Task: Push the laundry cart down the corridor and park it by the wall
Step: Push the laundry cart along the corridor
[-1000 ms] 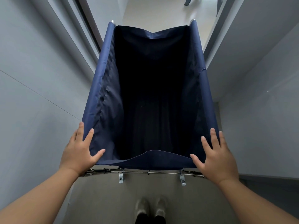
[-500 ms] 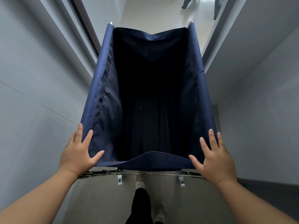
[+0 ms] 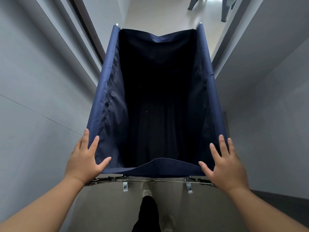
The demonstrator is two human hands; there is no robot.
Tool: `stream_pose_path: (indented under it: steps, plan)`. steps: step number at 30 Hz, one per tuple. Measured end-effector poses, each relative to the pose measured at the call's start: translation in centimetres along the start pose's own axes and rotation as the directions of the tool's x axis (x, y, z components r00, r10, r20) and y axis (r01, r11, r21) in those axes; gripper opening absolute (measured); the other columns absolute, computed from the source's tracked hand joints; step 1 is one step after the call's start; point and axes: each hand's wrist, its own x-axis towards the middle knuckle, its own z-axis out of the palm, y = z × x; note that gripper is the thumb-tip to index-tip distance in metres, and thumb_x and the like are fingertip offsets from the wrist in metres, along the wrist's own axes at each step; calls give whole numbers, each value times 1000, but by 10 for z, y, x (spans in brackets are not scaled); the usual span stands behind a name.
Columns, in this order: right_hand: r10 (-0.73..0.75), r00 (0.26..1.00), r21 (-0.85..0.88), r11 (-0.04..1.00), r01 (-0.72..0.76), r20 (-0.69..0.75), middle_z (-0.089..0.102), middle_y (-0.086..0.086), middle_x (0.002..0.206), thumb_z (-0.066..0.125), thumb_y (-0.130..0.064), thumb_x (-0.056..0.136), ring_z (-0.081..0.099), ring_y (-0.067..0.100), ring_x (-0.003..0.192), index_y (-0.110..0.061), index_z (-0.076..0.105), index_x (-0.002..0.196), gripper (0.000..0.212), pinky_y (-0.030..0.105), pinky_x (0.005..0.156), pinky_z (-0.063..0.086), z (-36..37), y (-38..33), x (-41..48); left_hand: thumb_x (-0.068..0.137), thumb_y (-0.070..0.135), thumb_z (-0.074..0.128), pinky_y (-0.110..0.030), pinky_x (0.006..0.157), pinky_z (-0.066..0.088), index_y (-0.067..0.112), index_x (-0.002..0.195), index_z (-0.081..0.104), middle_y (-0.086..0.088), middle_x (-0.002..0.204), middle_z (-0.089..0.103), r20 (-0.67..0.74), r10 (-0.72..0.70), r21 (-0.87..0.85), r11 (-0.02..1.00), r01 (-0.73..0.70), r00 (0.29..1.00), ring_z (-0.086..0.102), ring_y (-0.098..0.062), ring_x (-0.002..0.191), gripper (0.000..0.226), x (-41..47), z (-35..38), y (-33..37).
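Observation:
A navy fabric laundry cart [image 3: 103, 91] fills the middle of the head view, with a dark inside in which I see nothing. A thin metal frame bar [image 3: 150, 180] runs under its near edge. My left hand [image 3: 83, 159] rests on the near left corner, fingers over the rim and thumb along the near edge. On the near right corner my right hand [image 3: 225, 164] lies the same way. Both hands press on the rim with fingers spread.
Grey walls [image 3: 33, 81] close in on both sides of a narrow corridor. Pale floor [image 3: 158, 14] opens beyond the cart, with grey chair legs [image 3: 224, 9] at the top right. My leg and shoe [image 3: 148, 195] show below the cart.
The cart and I have moved forward along the corridor; the chair legs ahead have come further into view. One leg has stepped forward. Both hands keep their places on the rim.

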Motion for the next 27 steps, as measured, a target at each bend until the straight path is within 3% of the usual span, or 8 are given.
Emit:
stream_pose_path:
  steps: [15, 27]
  plan:
    - [-5, 1000, -14, 1000, 5, -14, 42, 22, 156, 41, -64, 86, 37, 46, 144, -6, 65, 130, 77, 52, 75, 58, 4, -1, 51, 72, 73, 44, -58, 84, 55, 16, 145, 45, -11, 166, 13, -5, 11, 8, 1000, -10, 1000, 41, -44, 135, 92, 54, -8, -4]
    - [-6, 1000, -9, 1000, 6, -27, 41, 23, 156, 43, -64, 85, 35, 46, 144, -5, 64, 131, 78, 54, 79, 57, 8, -1, 98, 72, 73, 44, -56, 81, 55, 15, 142, 50, -13, 165, 16, -13, 18, 2, 1000, -18, 1000, 41, -42, 136, 92, 103, -18, -3]
